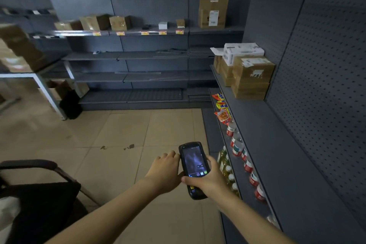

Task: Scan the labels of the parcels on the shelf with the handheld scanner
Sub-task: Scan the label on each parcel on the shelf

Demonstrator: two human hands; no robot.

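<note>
A black handheld scanner with a lit screen is held low over the floor. My right hand grips its lower body, thumb across the front. My left hand rests against the scanner's left edge, fingers curled. Cardboard parcels are stacked on the right shelf, with a white box on top. A tall labelled parcel and several small boxes stand on the far top shelf.
The grey right shelf runs along beside me; snack packets and bottles sit on the tier below. A black chair stands at lower left. A white table leg and blurred boxes are at left.
</note>
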